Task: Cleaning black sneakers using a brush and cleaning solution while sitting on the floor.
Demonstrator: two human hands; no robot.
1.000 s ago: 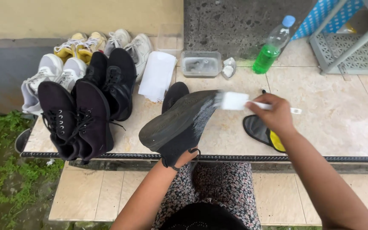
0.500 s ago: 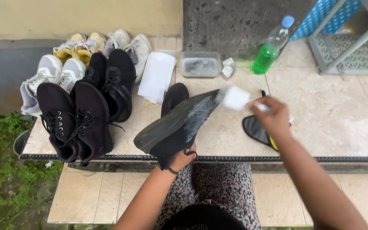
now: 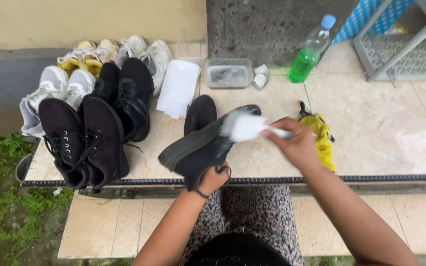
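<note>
My left hand [image 3: 212, 179] grips a black shoe [image 3: 200, 148] from below, its sole turned up and streaked with white foam near the toe. My right hand [image 3: 294, 143] holds a white brush [image 3: 247, 127] by its handle, the brush head pressed on the sole's front end. A second black shoe [image 3: 199, 113] lies just behind the held one on the tiled ledge [image 3: 385, 128].
Two pairs of black shoes [image 3: 92, 128] and pale and yellow sneakers [image 3: 82, 59] sit at the left. A white cloth [image 3: 177, 88], a clear tub [image 3: 228, 74], a bottle of green liquid [image 3: 309, 54] and a yellow-black mitt [image 3: 321, 140] lie around. A grey rack [image 3: 405, 54] stands at the right.
The brush has swept left and down along the sole toward me. The shoe has tipped lower, and the yellow mitt shows more as my right hand moved off it.
</note>
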